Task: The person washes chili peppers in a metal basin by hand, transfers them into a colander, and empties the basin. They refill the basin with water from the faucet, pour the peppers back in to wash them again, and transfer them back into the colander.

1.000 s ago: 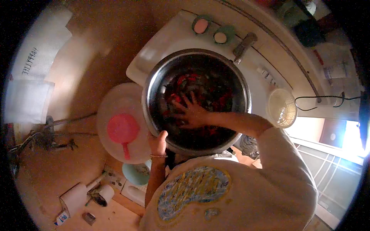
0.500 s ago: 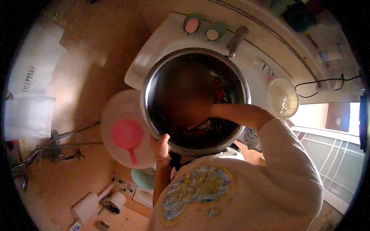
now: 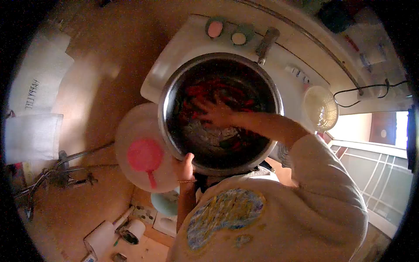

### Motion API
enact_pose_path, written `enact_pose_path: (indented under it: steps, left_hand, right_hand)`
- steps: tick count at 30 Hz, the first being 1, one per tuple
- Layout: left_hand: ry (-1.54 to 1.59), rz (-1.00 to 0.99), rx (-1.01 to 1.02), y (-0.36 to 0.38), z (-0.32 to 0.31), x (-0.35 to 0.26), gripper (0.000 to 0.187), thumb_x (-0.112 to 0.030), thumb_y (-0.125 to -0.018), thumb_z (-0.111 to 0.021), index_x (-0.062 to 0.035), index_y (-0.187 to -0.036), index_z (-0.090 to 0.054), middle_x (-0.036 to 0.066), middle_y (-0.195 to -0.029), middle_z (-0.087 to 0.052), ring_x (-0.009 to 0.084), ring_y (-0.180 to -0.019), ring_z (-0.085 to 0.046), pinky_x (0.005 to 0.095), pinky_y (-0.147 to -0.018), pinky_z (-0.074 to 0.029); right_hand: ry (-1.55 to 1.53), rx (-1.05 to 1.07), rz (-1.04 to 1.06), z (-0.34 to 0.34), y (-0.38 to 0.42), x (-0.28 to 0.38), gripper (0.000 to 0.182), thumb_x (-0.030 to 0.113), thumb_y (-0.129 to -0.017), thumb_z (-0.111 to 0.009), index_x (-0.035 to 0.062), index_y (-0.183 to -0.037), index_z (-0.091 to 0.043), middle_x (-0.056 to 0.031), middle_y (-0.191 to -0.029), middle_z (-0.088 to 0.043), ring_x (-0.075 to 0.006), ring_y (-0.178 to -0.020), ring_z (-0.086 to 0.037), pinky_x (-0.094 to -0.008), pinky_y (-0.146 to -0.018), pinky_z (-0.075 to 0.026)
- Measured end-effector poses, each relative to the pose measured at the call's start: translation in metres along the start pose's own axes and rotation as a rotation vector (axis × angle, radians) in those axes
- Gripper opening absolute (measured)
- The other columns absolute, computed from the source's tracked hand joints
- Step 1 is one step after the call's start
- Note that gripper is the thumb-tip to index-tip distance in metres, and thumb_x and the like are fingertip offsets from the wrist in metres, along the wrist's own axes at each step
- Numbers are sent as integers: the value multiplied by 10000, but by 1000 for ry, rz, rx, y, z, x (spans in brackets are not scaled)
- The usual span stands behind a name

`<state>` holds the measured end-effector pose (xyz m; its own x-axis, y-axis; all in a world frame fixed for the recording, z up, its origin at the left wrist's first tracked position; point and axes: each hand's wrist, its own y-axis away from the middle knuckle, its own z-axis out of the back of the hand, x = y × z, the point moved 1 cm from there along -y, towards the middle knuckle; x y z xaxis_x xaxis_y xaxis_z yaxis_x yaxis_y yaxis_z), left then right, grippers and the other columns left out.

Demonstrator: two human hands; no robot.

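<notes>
Metal basin [image 3: 164,118] by the sink [image 3: 168,52], tap [image 3: 268,41] at its one o'clock. Right hand [image 3: 216,112]: fingers spread over the red bits [image 3: 196,91], nothing visibly gripped. Left hand [image 3: 185,167]: seven o'clock, thumb by the rim, can't tell its grip. I'd steady that side, swish gently.

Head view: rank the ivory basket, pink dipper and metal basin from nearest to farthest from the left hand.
1. Metal basin: against the left hand, at the lower-left rim.
2. Pink dipper: just left of the hand.
3. Ivory basket: far right, beyond the basin.
</notes>
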<state>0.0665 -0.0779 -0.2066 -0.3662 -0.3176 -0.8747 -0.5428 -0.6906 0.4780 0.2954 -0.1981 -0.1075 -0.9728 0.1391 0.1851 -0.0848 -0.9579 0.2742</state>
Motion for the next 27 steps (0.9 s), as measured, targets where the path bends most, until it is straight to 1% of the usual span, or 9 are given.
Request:
enact_pose_path:
  steps: [2,5,9,11,13,17,19,22,27]
  left_hand:
    - [-81,102,-26,-12,6,21,504,-26,-612,-576,66,-1077,-405,100,-972,-484,179,-822,-459,281,-731,-395]
    - [-6,17,-2,19,-17,-40,527,-48,-613,-585,70,-1089,-394,108,-993,-479,188,-848,-456,286,-759,-384]
    - [-18,-93,-127,41,-34,-85,554,-64,-613,-589,70,-1108,-379,107,-1020,-471,199,-885,-447,294,-780,-373]
    - [-132,-33,-244,32,-22,-64,556,-65,-613,-588,70,-1109,-377,104,-1022,-472,201,-885,-449,294,-776,-375]
    - [-120,-11,-65,15,-10,-33,562,-53,-615,-578,69,-1121,-367,101,-1002,-479,192,-866,-451,289,-761,-380]
    - [-109,38,11,21,-18,-51,574,-52,-617,-566,66,-1136,-351,106,-968,-491,188,-826,-460,281,-738,-387]
    - [-8,-76,39,28,-24,-66,558,-51,-624,-557,53,-1133,-355,84,-927,-493,158,-758,-460,255,-677,-399]
    - [26,194,1,49,-32,-109,508,-51,-633,-563,38,-1100,-384,62,-888,-489,123,-697,-448,227,-608,-396]
    - [87,30,34,47,-39,-99,490,-41,-644,-562,30,-1098,-391,59,-873,-485,115,-686,-445,231,-593,-401]
  right_hand:
    - [10,-338,-185,-25,14,-30,614,497,-706,-488,269,-1248,-310,-123,-1360,0,-363,-1232,-51,-656,-879,-85]
    - [-45,-118,-53,-5,66,4,592,484,-717,-474,251,-1240,-323,-120,-1360,-36,-342,-1236,-69,-659,-871,-110]
    - [97,-251,298,-7,18,29,581,480,-717,-472,242,-1230,-338,-122,-1355,-76,-342,-1236,-71,-663,-865,-121]
    - [85,-135,-18,2,-23,4,567,447,-720,-484,239,-1227,-339,-120,-1340,-135,-352,-1222,-105,-670,-857,-129]
    - [121,-452,-273,-6,-31,-30,574,398,-694,-542,232,-1212,-361,-142,-1314,-182,-363,-1194,-166,-641,-874,-164]
    - [50,-339,-390,7,16,-40,553,365,-690,-569,223,-1194,-390,-176,-1273,-232,-383,-1151,-231,-590,-871,-252]
    - [66,-22,-411,12,43,-17,577,382,-691,-582,226,-1204,-372,-205,-1243,-256,-410,-1120,-262,-532,-844,-332]
    - [-67,-62,-298,-1,56,-30,605,456,-701,-557,206,-1214,-359,-208,-1226,-274,-417,-1110,-268,-520,-842,-340]
    - [-114,-291,-426,4,44,-58,747,576,-667,-515,164,-1250,-294,-233,-1226,-264,-418,-1112,-260,-530,-890,-277]
